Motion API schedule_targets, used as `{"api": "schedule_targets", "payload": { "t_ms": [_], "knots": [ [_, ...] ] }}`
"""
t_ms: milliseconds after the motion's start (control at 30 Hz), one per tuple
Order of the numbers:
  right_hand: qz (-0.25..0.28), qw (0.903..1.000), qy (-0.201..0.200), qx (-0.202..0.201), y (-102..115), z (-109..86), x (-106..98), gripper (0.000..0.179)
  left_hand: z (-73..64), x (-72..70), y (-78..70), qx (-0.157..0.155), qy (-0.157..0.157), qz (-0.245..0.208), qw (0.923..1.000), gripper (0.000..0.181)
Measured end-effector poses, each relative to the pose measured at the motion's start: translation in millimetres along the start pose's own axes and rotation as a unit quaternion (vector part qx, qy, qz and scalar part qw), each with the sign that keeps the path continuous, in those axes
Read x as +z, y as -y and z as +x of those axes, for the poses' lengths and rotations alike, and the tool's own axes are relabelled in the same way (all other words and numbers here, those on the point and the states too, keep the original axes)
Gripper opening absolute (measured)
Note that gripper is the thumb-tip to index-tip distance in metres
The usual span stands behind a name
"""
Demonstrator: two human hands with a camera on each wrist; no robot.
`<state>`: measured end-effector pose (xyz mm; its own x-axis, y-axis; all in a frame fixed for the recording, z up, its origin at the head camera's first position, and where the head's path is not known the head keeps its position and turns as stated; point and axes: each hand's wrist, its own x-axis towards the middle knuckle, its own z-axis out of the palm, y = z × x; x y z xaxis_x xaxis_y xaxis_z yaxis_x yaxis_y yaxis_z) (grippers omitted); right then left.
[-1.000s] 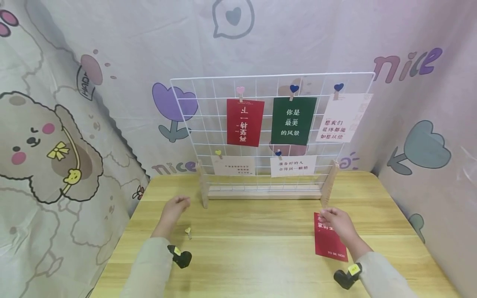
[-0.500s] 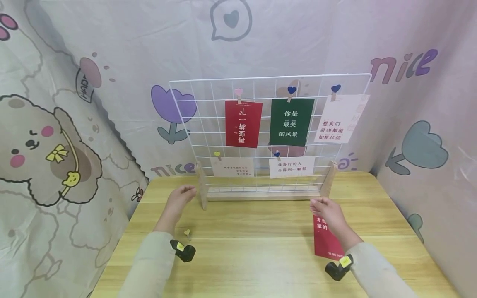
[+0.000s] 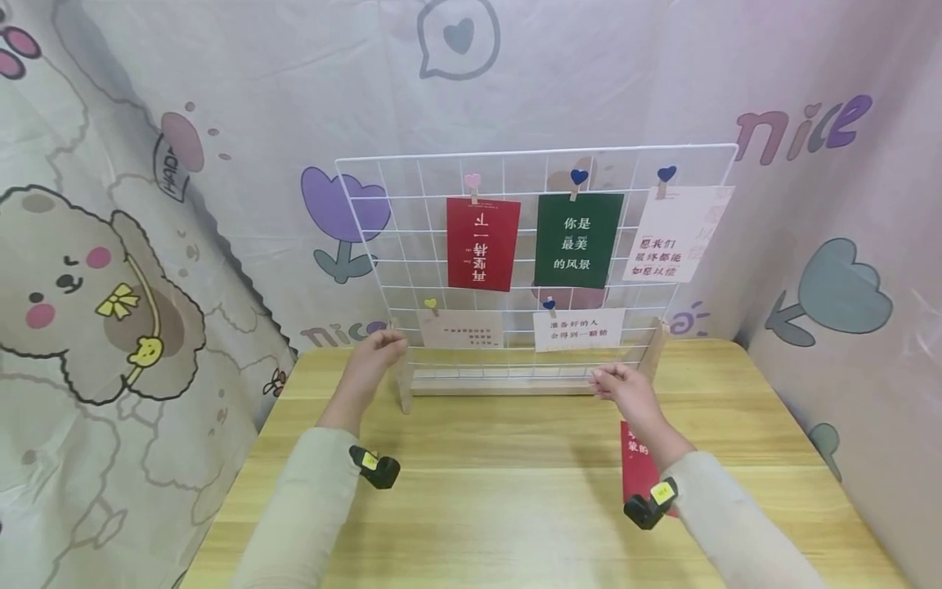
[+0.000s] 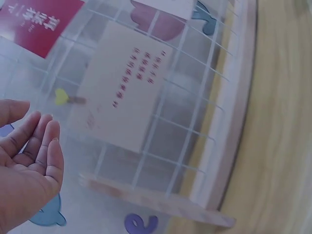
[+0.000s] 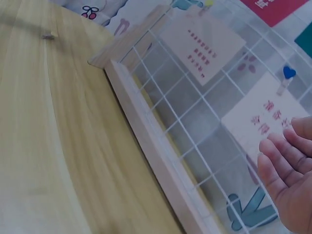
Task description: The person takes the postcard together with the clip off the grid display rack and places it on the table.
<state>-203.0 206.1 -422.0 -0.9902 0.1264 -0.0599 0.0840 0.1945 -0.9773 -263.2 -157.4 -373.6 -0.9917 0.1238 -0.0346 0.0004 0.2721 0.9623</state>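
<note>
A pale patterned sheet (image 3: 243, 82) covers the walls behind and beside a wood-grain table (image 3: 500, 499). At the table's far side, in the centre of the head view, stands a white wire grid (image 3: 537, 153) on a wooden base (image 3: 515, 390).

The work looks mostly done. Five cards hang on the grid from heart-topped clips: across its upper part, a red card (image 3: 482, 245), a green card (image 3: 580, 242) and a white card (image 3: 679, 233); lower down, two small white cards (image 3: 462, 329) (image 3: 579, 330). The hanging red card and the lower left card show upside-down lettering. What seems left is the loose red card (image 3: 637, 468) on the table at lower right, partly hidden by the right forearm. A small thing (image 5: 48, 35) at upper left of the right wrist view may be a spare clip; blur leaves that unsure.

The left hand (image 3: 370, 357) is by the grid's left post, the right hand (image 3: 628, 391) before its lower right. Both have loosely bent fingers with nothing in them.
</note>
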Motion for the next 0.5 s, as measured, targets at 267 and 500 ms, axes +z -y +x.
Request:
{"api": "schedule_targets", "payload": {
  "t_ms": [267,500],
  "knots": [
    [0.012,0.9996,0.009,-0.024,12.6,13.7,7.9,0.029,9.8,5.4,-24.4,0.01,-0.003,0.007,0.9999,0.039],
    [0.009,0.999,0.012,-0.041,27.0,19.6,12.2,0.029,13.2,8.6,-43.2,0.002,-0.003,0.004,1.0,0.037]
  ]
}}
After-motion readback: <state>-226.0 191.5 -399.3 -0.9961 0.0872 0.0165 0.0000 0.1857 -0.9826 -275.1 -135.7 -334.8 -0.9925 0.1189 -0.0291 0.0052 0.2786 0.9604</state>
